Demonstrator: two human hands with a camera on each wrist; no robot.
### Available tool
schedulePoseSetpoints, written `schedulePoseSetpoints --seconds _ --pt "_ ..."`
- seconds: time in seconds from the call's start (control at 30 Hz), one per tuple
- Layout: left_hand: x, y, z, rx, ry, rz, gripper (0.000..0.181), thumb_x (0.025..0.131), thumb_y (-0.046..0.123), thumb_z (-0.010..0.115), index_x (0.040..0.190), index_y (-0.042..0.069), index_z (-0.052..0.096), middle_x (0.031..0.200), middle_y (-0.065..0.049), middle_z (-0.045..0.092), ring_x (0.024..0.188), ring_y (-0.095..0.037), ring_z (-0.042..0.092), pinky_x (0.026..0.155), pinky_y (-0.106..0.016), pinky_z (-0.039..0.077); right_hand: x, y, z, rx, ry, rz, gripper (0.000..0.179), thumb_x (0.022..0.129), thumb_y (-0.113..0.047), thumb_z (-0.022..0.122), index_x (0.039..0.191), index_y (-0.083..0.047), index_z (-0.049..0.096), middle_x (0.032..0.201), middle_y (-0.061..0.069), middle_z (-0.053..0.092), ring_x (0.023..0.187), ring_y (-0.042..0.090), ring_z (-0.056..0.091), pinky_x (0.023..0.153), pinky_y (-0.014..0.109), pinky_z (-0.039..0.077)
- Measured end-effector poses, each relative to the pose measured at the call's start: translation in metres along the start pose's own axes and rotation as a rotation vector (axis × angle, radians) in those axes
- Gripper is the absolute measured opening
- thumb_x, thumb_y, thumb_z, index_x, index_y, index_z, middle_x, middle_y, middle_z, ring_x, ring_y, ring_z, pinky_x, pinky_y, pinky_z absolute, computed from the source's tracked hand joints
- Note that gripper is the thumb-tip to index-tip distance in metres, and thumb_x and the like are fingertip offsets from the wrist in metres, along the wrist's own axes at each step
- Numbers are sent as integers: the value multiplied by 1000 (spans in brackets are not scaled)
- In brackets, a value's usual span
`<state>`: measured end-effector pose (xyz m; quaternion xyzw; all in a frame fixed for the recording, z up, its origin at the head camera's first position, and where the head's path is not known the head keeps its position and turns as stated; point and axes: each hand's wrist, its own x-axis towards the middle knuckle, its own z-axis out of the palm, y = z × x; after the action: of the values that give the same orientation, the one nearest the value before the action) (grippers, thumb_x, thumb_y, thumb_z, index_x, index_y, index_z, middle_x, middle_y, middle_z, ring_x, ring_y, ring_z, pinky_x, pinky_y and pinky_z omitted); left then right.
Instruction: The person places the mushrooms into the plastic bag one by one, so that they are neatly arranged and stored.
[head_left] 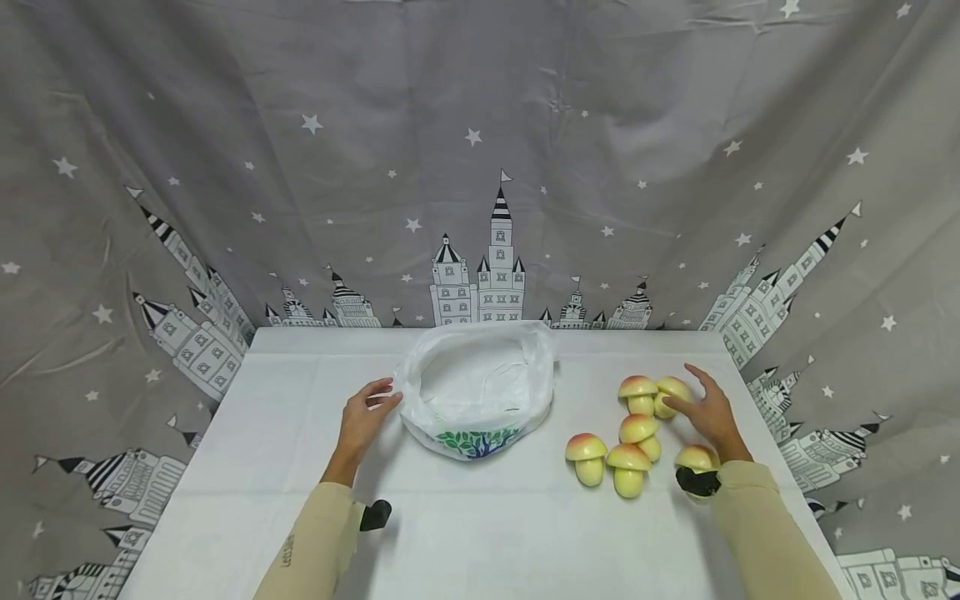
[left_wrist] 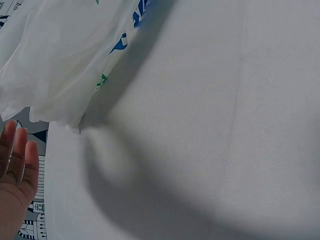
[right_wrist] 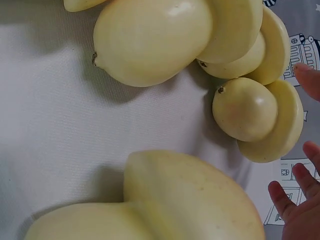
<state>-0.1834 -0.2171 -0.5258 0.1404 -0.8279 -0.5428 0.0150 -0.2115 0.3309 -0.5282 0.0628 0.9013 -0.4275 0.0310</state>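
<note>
A white plastic bag (head_left: 480,408) with a green and blue tree print stands with its mouth wide on the table's far half. My left hand (head_left: 367,417) is at the bag's left rim, its fingertips at or very near the plastic. In the left wrist view, that hand's fingers (left_wrist: 19,155) are extended just below the bag (left_wrist: 55,60). To the right, several yellow toy mushrooms with reddish caps lie grouped. Over the far right mushroom (head_left: 672,395) hovers my right hand (head_left: 711,412), thumb and fingers spread. Another mushroom (head_left: 697,458) lies under the right wrist.
A white cloth covers the table (head_left: 480,533). Behind it hangs a grey curtain (head_left: 540,108) printed with castles and stars. Other mushrooms, including one at the group's left (head_left: 587,458), lie between the bag and my right hand.
</note>
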Motion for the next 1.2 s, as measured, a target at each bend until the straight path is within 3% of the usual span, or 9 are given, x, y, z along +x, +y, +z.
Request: schedulePoseSetpoints --seconds 0.5,0.87,1.2 --pt "-2 0 7 45 30 -21 42 92 21 65 128 0 58 123 -18 60 109 -30 55 84 -31 44 1 2 7 2 -32 43 74 93 -25 64 151 -1 24 151 34 18 137 52 19 109 61 26" --pt "2 1 12 -14 50 -14 44 92 24 67 129 2 58 120 -19 59 103 -27 57 69 -11 47 2 2 8 7 -19 36 65 95 -20 60 148 2 28 150 33 23 137 49 21 109 58 29" --pt "3 2 15 20 111 -33 34 90 19 67 118 0 65 109 -17 65 72 -7 59 62 -15 46 4 5 8 15 -29 34 62 96 -15 58 147 4 29 149 33 25 136 49 26 109 56 30"
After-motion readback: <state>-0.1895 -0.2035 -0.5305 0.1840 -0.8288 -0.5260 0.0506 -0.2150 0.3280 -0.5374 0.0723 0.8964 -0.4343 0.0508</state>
